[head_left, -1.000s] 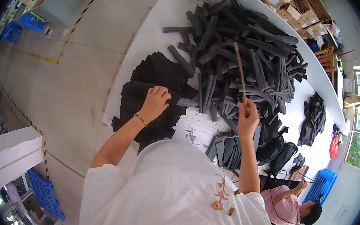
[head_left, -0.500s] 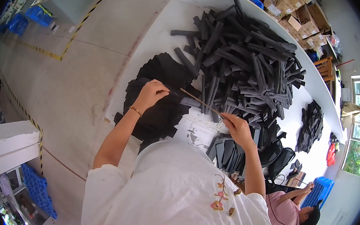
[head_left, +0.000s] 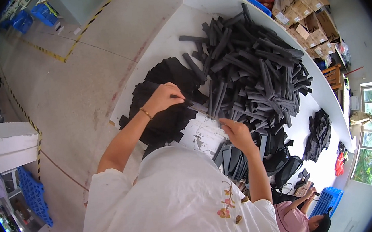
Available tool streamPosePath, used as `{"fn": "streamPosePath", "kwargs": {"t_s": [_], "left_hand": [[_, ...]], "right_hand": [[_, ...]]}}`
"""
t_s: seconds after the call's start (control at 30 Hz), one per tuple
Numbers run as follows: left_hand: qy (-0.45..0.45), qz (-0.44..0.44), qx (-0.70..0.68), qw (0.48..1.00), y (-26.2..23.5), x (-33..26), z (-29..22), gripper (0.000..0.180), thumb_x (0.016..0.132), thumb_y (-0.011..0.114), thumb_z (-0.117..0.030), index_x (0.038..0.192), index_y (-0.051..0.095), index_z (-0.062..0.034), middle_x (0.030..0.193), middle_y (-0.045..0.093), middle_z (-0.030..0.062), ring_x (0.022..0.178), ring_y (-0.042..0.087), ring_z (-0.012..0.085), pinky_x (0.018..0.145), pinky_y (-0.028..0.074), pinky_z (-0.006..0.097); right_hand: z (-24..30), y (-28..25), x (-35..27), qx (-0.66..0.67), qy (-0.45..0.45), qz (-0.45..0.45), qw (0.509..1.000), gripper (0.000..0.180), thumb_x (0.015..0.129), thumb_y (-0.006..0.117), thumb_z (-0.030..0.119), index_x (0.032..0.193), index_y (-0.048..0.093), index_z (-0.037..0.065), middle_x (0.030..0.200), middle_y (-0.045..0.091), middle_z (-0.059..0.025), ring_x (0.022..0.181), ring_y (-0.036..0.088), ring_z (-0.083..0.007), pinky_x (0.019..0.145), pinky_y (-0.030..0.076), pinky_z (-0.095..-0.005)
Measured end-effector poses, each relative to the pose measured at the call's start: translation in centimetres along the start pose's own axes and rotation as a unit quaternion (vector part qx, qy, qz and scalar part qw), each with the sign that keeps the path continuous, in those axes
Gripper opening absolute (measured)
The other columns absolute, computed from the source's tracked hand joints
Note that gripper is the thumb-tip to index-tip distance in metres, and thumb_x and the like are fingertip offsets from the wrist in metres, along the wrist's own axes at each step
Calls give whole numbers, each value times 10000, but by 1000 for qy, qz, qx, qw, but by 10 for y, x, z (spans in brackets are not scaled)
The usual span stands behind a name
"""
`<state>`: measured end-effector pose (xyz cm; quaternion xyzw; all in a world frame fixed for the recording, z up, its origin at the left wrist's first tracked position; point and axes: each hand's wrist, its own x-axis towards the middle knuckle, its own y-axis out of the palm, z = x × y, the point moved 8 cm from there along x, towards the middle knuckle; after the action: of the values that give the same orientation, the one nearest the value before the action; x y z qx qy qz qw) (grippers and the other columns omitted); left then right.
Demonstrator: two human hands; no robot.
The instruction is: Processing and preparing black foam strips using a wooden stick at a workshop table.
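My left hand (head_left: 166,97) is closed in a pinch above a spread pile of flat black fabric pieces (head_left: 168,70). A dark bit of fabric shows at its fingertips, partly hidden by the fingers. My right hand (head_left: 238,134) grips a thin wooden stick (head_left: 207,114) that points up and left toward the left hand. The stick's far end is lost against the dark fabric. Just beyond both hands lies a large heap of dark grey fabric tubes (head_left: 253,69). Between the hands and my shirt, the white tabletop (head_left: 201,134) shows worn, flaking patches.
Black pouch-like pieces (head_left: 235,160) and black bags (head_left: 284,164) lie right of my right forearm. Farther right are a dark fabric pile (head_left: 317,134) and a co-worker in pink (head_left: 292,220) near a blue crate (head_left: 326,201). Cardboard boxes (head_left: 305,4) are stacked behind the table.
My left hand has moved slightly right and down. My right hand has shifted left, carrying the stick closer to the left hand and the black fabric.
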<state>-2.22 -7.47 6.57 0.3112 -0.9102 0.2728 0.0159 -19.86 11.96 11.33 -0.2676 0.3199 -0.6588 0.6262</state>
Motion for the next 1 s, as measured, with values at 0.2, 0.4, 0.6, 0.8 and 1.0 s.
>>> {"fn": "streamPosePath", "kwargs": {"t_s": [0.2,0.4,0.6,0.8,1.0], "left_hand": [[163,-58,142,975,10,6,-116,272,699,757,-201,938,684,-93,1004,642,87,986,592,247,824,483,369],[-196,-222,-604,740,10,-36,-1,270,837,670,-109,1063,597,21,1003,616,121,898,628,239,810,526,382],[-281,-276,-712,582,72,-49,1,225,877,652,-157,1001,617,28,829,638,108,747,631,220,717,539,353],[-274,-365,-662,594,39,-41,29,221,867,675,-201,942,641,4,743,636,72,636,598,159,588,510,307],[-275,-337,-632,642,39,-30,44,250,859,689,-240,909,646,1,609,563,21,400,425,80,368,294,220]], "right_hand": [[2,71,32,225,43,-18,973,155,916,550,165,973,596,29,653,594,-84,593,565,-144,574,431,-275],[9,120,20,450,170,86,873,169,944,527,179,848,567,46,633,513,37,536,395,-28,498,312,-215],[36,109,28,275,94,-114,950,171,936,513,86,1065,567,-11,641,540,-54,576,517,-135,546,431,-282],[19,127,-12,208,118,-20,971,175,941,513,104,1082,577,22,647,564,-133,559,560,-209,536,438,-311],[19,102,-49,216,139,30,966,182,956,483,120,1048,606,22,586,491,-25,552,454,-98,534,394,-259]]}}
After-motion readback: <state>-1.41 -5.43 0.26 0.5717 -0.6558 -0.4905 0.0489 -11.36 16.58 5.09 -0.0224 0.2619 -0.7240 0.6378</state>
